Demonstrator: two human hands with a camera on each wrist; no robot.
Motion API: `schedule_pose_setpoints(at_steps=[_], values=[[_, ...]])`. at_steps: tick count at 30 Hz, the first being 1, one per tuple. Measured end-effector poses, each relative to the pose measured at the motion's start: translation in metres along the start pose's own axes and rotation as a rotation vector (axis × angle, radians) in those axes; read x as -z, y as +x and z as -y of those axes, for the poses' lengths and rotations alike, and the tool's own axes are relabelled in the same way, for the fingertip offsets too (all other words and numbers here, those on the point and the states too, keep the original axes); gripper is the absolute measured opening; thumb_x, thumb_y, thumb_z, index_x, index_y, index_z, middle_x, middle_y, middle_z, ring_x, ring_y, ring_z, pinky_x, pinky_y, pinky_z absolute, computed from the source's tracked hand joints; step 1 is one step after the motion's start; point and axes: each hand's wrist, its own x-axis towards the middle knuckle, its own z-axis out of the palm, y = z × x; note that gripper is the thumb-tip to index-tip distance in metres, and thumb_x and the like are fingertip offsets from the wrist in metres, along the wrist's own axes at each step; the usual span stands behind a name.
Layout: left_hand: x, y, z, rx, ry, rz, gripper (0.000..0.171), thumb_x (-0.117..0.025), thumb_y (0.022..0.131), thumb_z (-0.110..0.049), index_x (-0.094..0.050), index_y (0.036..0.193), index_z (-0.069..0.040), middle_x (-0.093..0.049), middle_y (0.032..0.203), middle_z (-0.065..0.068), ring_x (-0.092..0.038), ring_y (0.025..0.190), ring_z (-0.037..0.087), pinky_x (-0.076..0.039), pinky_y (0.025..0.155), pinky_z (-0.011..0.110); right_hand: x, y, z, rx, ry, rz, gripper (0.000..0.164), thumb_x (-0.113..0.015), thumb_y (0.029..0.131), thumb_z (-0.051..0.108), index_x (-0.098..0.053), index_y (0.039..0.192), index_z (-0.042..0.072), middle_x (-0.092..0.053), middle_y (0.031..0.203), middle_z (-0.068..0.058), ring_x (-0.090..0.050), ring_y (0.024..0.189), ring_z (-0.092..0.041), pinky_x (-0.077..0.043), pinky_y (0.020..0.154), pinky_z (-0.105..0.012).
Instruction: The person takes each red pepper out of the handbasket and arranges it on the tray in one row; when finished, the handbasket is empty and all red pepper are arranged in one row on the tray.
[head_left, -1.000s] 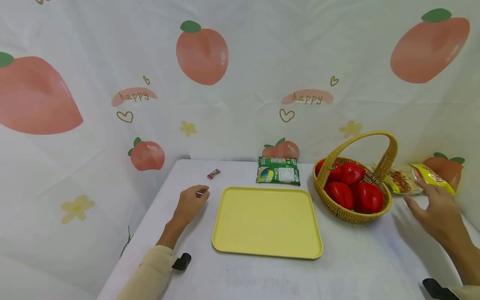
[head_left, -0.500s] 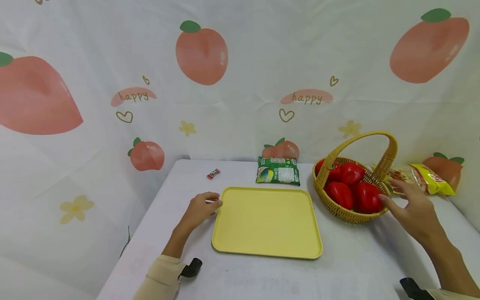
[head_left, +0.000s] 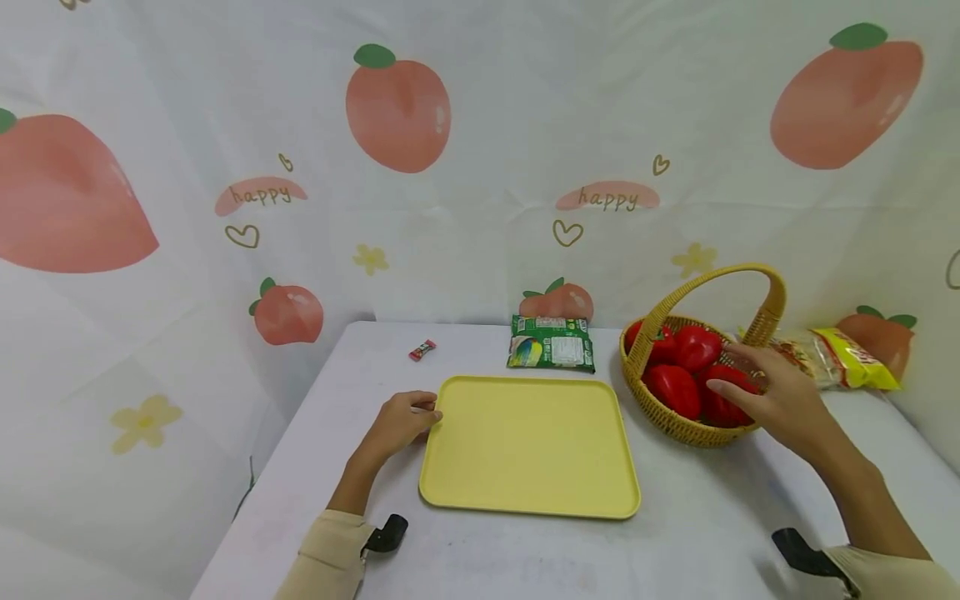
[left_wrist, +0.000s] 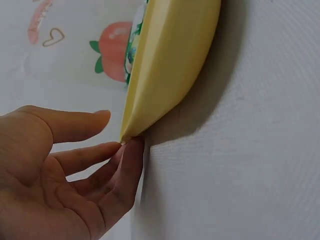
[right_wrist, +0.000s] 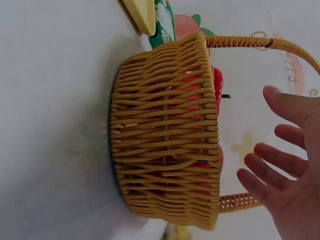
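Note:
A yellow tray [head_left: 529, 450] lies flat on the table. My left hand [head_left: 399, 423] is at its left edge; in the left wrist view, the fingertips [left_wrist: 131, 150] touch the tray's rim from the side and below, while the thumb stays apart from it. My right hand [head_left: 783, 404] hovers over the right side of a wicker basket [head_left: 678, 427], fingers spread and holding nothing. Inside the basket are several red bell peppers [head_left: 697, 347], the nearest partly hidden by the hand. In the right wrist view, the basket's woven wall [right_wrist: 165, 135] covers most of them.
A green packet [head_left: 551, 342] lies behind the tray. Farther left is a small red wrapped candy [head_left: 422, 350]. Yellow and clear food packets [head_left: 855, 358] lie right of the basket, whose tall handle [head_left: 720, 271] arches over it. A peach-printed cloth hangs behind the table.
My right hand has moved left from the packets to above the basket. My left hand has moved right and slightly nearer, onto the tray's left edge.

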Motion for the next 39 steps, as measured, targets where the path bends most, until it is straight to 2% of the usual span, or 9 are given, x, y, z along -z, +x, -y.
schedule_pose_setpoints(at_steps=[2,3,11,18,23,31,39], values=[[0.0,0.001,0.002,0.001,-0.008,0.0,0.042,-0.072,0.098,-0.01,-0.067,0.137,0.003,-0.072,0.124,0.015,-0.074,0.096,0.02,-0.062,0.073,0.03,-0.001,0.005,0.003,-0.012,0.015,0.036,0.07,-0.075,0.099,0.038,-0.052,0.15,-0.002,-0.056,0.142,-0.033,-0.057,0.12,-0.054,-0.055,0.089,-0.074],[0.0,0.001,0.003,-0.003,-0.017,0.001,0.042,-0.072,0.097,-0.007,-0.067,0.137,0.004,-0.072,0.124,0.016,-0.074,0.093,0.02,-0.062,0.071,0.03,-0.001,0.007,0.004,-0.018,0.018,0.051,0.071,-0.075,0.098,0.039,-0.051,0.151,-0.002,-0.055,0.144,-0.034,-0.056,0.121,-0.055,-0.052,0.09,-0.077],[-0.001,0.003,0.007,-0.012,-0.065,-0.001,0.044,-0.072,0.093,0.002,-0.067,0.137,0.005,-0.072,0.126,0.018,-0.072,0.091,0.018,-0.062,0.069,0.029,-0.005,0.024,0.008,-0.014,0.076,0.153,0.067,-0.077,0.098,0.038,-0.055,0.147,-0.002,-0.063,0.138,-0.031,-0.064,0.121,-0.051,-0.057,0.094,-0.066],[-0.001,0.003,0.007,0.005,-0.084,0.0,0.044,-0.071,0.093,0.002,-0.067,0.137,0.004,-0.072,0.127,0.018,-0.071,0.087,0.016,-0.062,0.067,0.027,-0.01,0.033,0.012,-0.043,0.128,0.219,0.072,-0.076,0.098,0.041,-0.051,0.152,0.001,-0.064,0.139,-0.029,-0.061,0.128,-0.048,-0.052,0.102,-0.068],[-0.003,0.004,0.009,0.011,-0.082,-0.001,0.044,-0.071,0.094,0.002,-0.067,0.138,0.003,-0.071,0.127,0.018,-0.07,0.084,0.014,-0.062,0.066,0.026,-0.014,0.039,0.014,-0.034,0.119,0.239,0.07,-0.077,0.097,0.042,-0.052,0.151,0.002,-0.067,0.135,-0.027,-0.061,0.127,-0.046,-0.051,0.103,-0.068],[-0.002,0.003,0.009,0.007,-0.096,0.006,0.044,-0.072,0.094,0.002,-0.067,0.138,0.003,-0.071,0.128,0.018,-0.071,0.086,0.016,-0.064,0.069,0.031,-0.017,0.048,0.014,0.022,0.073,0.282,0.062,-0.077,0.096,0.042,-0.061,0.142,0.003,-0.07,0.131,-0.024,-0.063,0.123,-0.045,-0.053,0.1,-0.069],[-0.002,0.003,0.01,0.01,-0.097,0.007,0.044,-0.071,0.095,0.001,-0.066,0.139,0.003,-0.07,0.129,0.018,-0.072,0.088,0.016,-0.064,0.07,0.03,-0.017,0.057,0.015,0.034,0.075,0.336,0.061,-0.077,0.097,0.04,-0.062,0.14,-0.001,-0.07,0.132,-0.024,-0.063,0.124,-0.045,-0.052,0.103,-0.067]])
